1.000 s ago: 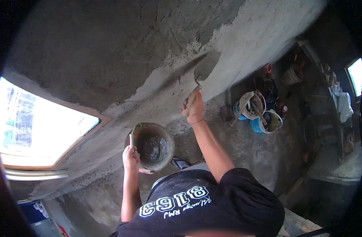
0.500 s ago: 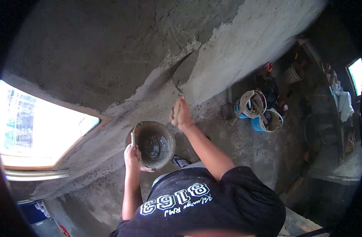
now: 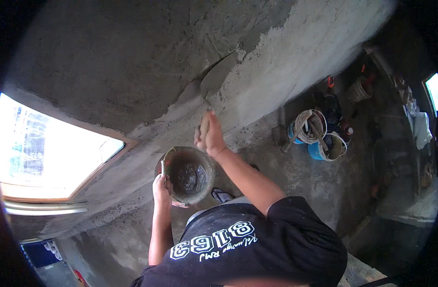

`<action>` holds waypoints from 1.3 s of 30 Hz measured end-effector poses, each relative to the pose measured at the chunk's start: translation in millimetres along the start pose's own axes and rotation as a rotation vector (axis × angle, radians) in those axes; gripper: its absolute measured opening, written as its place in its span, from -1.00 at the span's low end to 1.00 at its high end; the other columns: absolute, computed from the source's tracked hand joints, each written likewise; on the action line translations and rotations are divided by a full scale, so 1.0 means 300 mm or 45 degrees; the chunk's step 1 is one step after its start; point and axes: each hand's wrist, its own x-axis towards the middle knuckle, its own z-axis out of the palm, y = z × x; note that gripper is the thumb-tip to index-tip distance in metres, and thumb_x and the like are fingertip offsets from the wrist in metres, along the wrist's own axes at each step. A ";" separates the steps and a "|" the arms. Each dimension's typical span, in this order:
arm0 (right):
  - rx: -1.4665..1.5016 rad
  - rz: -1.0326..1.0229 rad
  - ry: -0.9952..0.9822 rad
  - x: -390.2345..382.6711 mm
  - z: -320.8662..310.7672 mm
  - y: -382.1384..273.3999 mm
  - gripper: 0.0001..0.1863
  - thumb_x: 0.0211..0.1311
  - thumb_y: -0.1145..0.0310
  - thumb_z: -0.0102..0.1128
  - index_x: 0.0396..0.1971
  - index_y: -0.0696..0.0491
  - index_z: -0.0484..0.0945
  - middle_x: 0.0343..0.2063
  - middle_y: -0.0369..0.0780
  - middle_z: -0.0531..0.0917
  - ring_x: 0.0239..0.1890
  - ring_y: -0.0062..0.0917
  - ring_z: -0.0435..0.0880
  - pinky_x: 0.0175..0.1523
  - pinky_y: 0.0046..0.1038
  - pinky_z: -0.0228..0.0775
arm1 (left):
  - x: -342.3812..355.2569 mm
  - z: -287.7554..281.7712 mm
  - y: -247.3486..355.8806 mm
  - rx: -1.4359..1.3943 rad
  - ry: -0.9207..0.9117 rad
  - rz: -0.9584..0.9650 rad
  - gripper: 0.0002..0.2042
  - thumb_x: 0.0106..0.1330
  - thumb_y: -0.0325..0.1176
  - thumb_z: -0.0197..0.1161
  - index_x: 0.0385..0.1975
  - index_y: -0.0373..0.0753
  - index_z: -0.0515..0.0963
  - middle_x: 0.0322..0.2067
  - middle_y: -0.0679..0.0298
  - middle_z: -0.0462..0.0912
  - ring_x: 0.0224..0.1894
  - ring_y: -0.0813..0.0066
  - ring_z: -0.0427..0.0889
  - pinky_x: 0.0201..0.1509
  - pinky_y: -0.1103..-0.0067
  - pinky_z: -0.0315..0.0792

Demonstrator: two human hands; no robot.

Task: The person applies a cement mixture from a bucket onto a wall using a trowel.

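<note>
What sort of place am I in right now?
Probably a room being built or renovated: a darker coat covers only part of the wall, your right hand holds a trowel, and buckets stand on the floor.

The trowel (image 3: 218,78) slants upward at the wall (image 3: 307,48) – its leaf-shaped grey blade by the ragged edge of the darker plaster (image 3: 113,62). The round, grey-smeared bucket (image 3: 181,156) is held mouth up – wet, glistening mortar (image 3: 194,176) inside.

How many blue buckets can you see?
2: the first bucket right of the right hand, the second bucket at its lower right in view. Dark areas may hide more.
</note>
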 end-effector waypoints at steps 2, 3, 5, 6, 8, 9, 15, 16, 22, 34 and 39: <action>-0.004 0.026 -0.067 -0.099 -0.018 0.067 -0.50 0.29 -0.18 -0.27 -0.44 0.02 0.26 -0.78 -0.22 0.35 -0.83 -0.49 0.33 -0.72 -0.42 0.25 | 0.007 -0.026 -0.019 0.001 -0.001 -0.002 -0.85 0.30 -0.28 -0.05 -0.51 -0.10 0.34 -0.74 0.57 0.15 -0.75 0.75 0.05 -0.70 0.68 -0.10; -0.035 0.062 -0.074 -0.148 -0.034 0.100 -0.49 0.29 -0.18 -0.26 -0.45 0.02 0.27 -0.80 -0.23 0.34 -0.84 -0.49 0.33 -0.74 -0.42 0.24 | 0.014 -0.058 -0.028 0.008 -0.068 -0.056 -0.84 0.30 -0.24 -0.05 -0.47 -0.12 0.38 -0.66 0.53 0.25 -0.65 0.74 0.18 -0.60 0.68 0.02; -0.062 0.097 -0.092 -0.168 -0.039 0.091 -0.49 0.28 -0.18 -0.26 -0.45 0.02 0.27 -0.82 -0.24 0.33 -0.84 -0.50 0.32 -0.75 -0.43 0.22 | 0.023 -0.069 -0.021 0.016 -0.128 -0.103 -0.82 0.30 -0.20 -0.04 -0.42 -0.14 0.42 -0.58 0.49 0.35 -0.54 0.72 0.30 -0.50 0.67 0.14; -0.022 0.025 -0.115 -0.162 -0.051 0.074 -0.47 0.28 -0.19 -0.25 -0.49 0.03 0.27 -0.81 -0.24 0.36 -0.83 -0.50 0.35 -0.73 -0.43 0.24 | 0.028 -0.063 -0.027 -0.016 -0.087 -0.086 -0.82 0.30 -0.21 -0.04 -0.44 -0.13 0.41 -0.58 0.49 0.34 -0.54 0.72 0.29 -0.51 0.67 0.13; 0.084 -0.024 -0.004 -0.139 -0.040 -0.013 -0.45 0.28 -0.21 -0.25 -0.54 0.04 0.27 -0.80 -0.23 0.38 -0.83 -0.49 0.37 -0.72 -0.42 0.24 | 0.011 -0.028 -0.034 -0.053 -0.045 -0.081 -0.83 0.30 -0.21 -0.04 -0.45 -0.12 0.40 -0.58 0.50 0.33 -0.54 0.72 0.28 -0.52 0.67 0.12; 0.155 -0.009 0.128 -0.094 -0.028 -0.074 -0.44 0.29 -0.20 -0.27 -0.55 0.04 0.27 -0.80 -0.23 0.37 -0.83 -0.48 0.35 -0.72 -0.43 0.23 | 0.001 0.000 -0.023 -0.009 -0.006 -0.038 -0.84 0.30 -0.23 -0.04 -0.48 -0.11 0.37 -0.66 0.52 0.24 -0.65 0.74 0.17 -0.61 0.67 0.01; -0.180 -0.164 -0.031 0.059 -0.031 -0.069 -0.46 0.29 -0.19 -0.28 -0.52 0.04 0.28 -0.79 -0.21 0.38 -0.83 -0.49 0.35 -0.71 -0.40 0.24 | 0.000 -0.014 -0.030 0.003 -0.042 -0.024 -0.83 0.30 -0.24 -0.02 -0.50 -0.12 0.35 -0.75 0.54 0.15 -0.76 0.74 0.05 -0.70 0.67 -0.11; -0.180 -0.163 -0.035 0.046 -0.051 -0.031 -0.46 0.29 -0.19 -0.28 -0.52 0.04 0.28 -0.79 -0.21 0.38 -0.83 -0.49 0.35 -0.71 -0.40 0.24 | 0.003 -0.020 -0.029 0.010 -0.036 -0.042 -0.84 0.30 -0.24 -0.02 -0.49 -0.13 0.35 -0.75 0.53 0.15 -0.76 0.73 0.06 -0.70 0.67 -0.11; -0.342 -0.149 -0.208 -0.089 -0.188 0.060 -0.48 0.32 -0.15 -0.26 -0.50 0.05 0.30 -0.84 -0.25 0.32 -0.85 -0.52 0.32 -0.75 -0.46 0.19 | 0.011 -0.015 -0.016 -0.045 -0.034 -0.114 -0.85 0.30 -0.28 -0.04 -0.49 -0.15 0.35 -0.76 0.52 0.14 -0.76 0.71 0.06 -0.70 0.65 -0.08; -0.803 -0.344 -0.071 0.049 -0.198 0.071 -0.52 0.33 -0.09 -0.21 -0.48 0.07 0.30 -0.65 -0.21 0.40 -0.73 -0.44 0.40 -0.62 -0.36 0.30 | 0.007 -0.031 -0.040 -0.094 -0.075 -0.073 -0.84 0.30 -0.28 -0.03 -0.49 -0.16 0.35 -0.76 0.52 0.14 -0.77 0.71 0.06 -0.71 0.66 -0.07; -0.442 -0.154 -0.063 -0.069 -0.309 0.098 -0.51 0.31 -0.11 -0.16 -0.57 0.04 0.26 -0.87 -0.31 0.25 -0.85 -0.50 0.32 -0.73 -0.40 0.18 | 0.016 -0.009 -0.024 -0.107 -0.044 -0.123 -0.84 0.30 -0.28 -0.03 -0.49 -0.16 0.35 -0.76 0.52 0.14 -0.77 0.71 0.06 -0.72 0.65 -0.08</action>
